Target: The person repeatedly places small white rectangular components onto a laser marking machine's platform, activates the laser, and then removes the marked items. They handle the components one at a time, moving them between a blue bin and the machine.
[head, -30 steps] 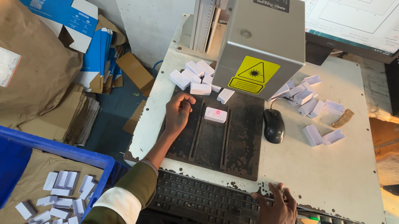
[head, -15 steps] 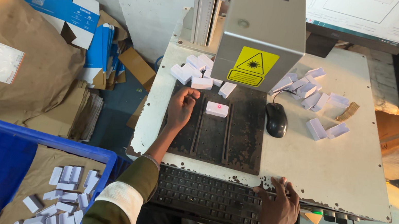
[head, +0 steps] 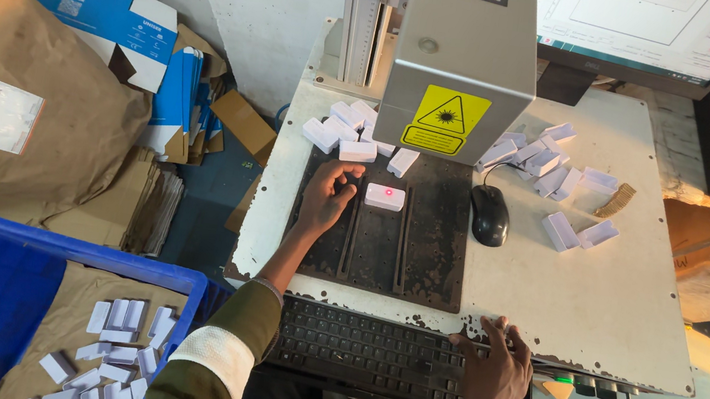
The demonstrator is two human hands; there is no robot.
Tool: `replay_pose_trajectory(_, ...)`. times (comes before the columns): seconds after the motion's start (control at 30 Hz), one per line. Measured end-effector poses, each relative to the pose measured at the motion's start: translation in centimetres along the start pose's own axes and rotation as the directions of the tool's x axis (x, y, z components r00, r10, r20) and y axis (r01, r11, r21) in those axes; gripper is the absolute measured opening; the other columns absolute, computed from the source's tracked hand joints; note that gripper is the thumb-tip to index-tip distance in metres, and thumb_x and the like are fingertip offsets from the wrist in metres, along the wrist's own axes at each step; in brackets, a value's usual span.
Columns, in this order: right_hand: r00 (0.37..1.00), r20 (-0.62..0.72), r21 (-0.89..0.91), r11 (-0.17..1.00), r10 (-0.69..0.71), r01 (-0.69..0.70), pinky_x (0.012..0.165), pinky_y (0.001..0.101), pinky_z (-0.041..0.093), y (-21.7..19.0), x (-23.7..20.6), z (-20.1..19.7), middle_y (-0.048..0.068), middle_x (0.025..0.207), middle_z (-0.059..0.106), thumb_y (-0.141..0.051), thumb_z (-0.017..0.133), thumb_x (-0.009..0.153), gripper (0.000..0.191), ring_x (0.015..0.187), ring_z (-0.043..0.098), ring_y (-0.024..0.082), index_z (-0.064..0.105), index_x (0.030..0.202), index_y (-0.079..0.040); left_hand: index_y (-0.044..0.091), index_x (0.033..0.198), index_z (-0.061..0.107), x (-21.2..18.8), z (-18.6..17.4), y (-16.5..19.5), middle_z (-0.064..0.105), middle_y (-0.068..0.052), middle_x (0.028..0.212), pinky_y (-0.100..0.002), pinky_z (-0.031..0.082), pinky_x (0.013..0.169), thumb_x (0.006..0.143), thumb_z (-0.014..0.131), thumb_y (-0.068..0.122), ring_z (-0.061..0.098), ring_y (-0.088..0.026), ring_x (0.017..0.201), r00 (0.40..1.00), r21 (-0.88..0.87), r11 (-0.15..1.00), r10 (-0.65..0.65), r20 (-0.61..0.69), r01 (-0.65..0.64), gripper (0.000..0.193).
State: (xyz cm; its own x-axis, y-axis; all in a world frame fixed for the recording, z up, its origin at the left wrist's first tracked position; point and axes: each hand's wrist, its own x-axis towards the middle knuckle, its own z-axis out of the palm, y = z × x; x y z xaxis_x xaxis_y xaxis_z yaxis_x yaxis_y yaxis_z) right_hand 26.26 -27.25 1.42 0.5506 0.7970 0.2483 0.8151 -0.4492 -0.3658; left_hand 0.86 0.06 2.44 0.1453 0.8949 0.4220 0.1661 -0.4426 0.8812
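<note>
One small white rectangular plastic block (head: pixel 384 196) lies on the dark slotted metal plate (head: pixel 421 255) under the grey box-shaped laser head (head: pixel 461 57), a red dot on its top (marking seems under way). The left hand (head: pixel 325 200) rests open and empty just beside it, ready, I judge, to lift it off. The right hand (head: pixel 491 371), fingers spread, presses the black keyboard (head: pixel 361 353); one black mouse (head: pixel 489 215) sits apart.
</note>
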Motion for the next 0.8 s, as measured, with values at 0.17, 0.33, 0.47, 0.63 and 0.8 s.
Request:
replay_pose_trajectory(0.17, 1.0, 0.006, -0.014, 1.0, 0.003, -0.003, 0.114, 0.0439, 0.038, -0.04, 0.03, -0.04, 0.005, 0.135, 0.069, -0.05, 0.084, 0.068, 0.06, 0.137, 0.052, 0.027, 0.077, 0.118, -0.018, 0.01, 0.114, 0.07, -0.05, 0.02, -0.03, 0.067, -0.001, 0.109, -0.028, 0.046, 0.083, 0.081, 0.066, -0.005, 0.051, -0.015, 0.091, 1.0, -0.005, 1.0, 0.017, 0.013, -0.017, 0.036)
replay_pose_trajectory(0.33, 1.0, 0.008, -0.011, 1.0, 0.002, -0.001, 0.114, 0.0441, 0.038, 0.0, 0.16, -0.2, 0.005, 0.135, 0.069, -0.05, 0.084, 0.068, 0.059, 0.137, 0.052, 0.026, 0.077, 0.117, -0.018, 0.009, 0.11, 0.073, -0.05, -0.01, -0.04, 0.067, -0.003, 0.111, -0.029, 0.049, 0.086, 0.083, 0.064, -0.005, 0.054, -0.017, 0.092, 0.996, 0.005, 0.997, 0.079, 0.032, -0.079, 0.032)
replay_pose_trajectory(0.47, 1.0, 0.019, -0.01, 1.0, 0.015, -0.014, 0.114, 0.0438, 0.039, -0.03, 0.13, -0.32, 0.005, 0.134, 0.07, -0.051, 0.084, 0.068, 0.06, 0.137, 0.052, 0.027, 0.077, 0.117, -0.018, 0.01, 0.112, 0.074, 0.0, -0.05, 0.02, 0.065, -0.005, 0.114, -0.03, 0.049, 0.086, 0.084, 0.064, -0.004, 0.056, -0.018, 0.093, 0.995, -0.023, 0.996, 0.091, 0.04, -0.09, 0.032)
replay_pose_trajectory(0.63, 0.999, 0.035, -0.016, 0.999, 0.031, -0.03, 0.114, 0.043, 0.039, -0.05, 0.25, -0.41, 0.004, 0.132, 0.07, -0.051, 0.085, 0.066, 0.062, 0.138, 0.051, 0.026, 0.077, 0.117, -0.017, 0.009, 0.112, 0.074, -0.03, -0.1, 0.1, 0.066, -0.005, 0.112, -0.029, 0.049, 0.084, 0.084, 0.063, -0.005, 0.055, -0.017, 0.092, 0.994, -0.029, 0.994, 0.103, 0.037, -0.102, 0.033)
replay_pose_trajectory(0.8, 0.999, 0.03, -0.01, 1.0, 0.022, -0.022, 0.114, 0.0434, 0.038, -0.08, 0.22, -0.42, 0.005, 0.136, 0.068, -0.051, 0.085, 0.066, 0.063, 0.138, 0.051, 0.026, 0.077, 0.118, -0.017, 0.008, 0.108, 0.075, 0.05, 0.03, -0.02, 0.068, -0.002, 0.108, -0.027, 0.047, 0.075, 0.083, 0.065, -0.004, 0.053, -0.015, 0.086, 1.0, -0.023, 0.999, 0.026, 0.007, -0.026, 0.03)
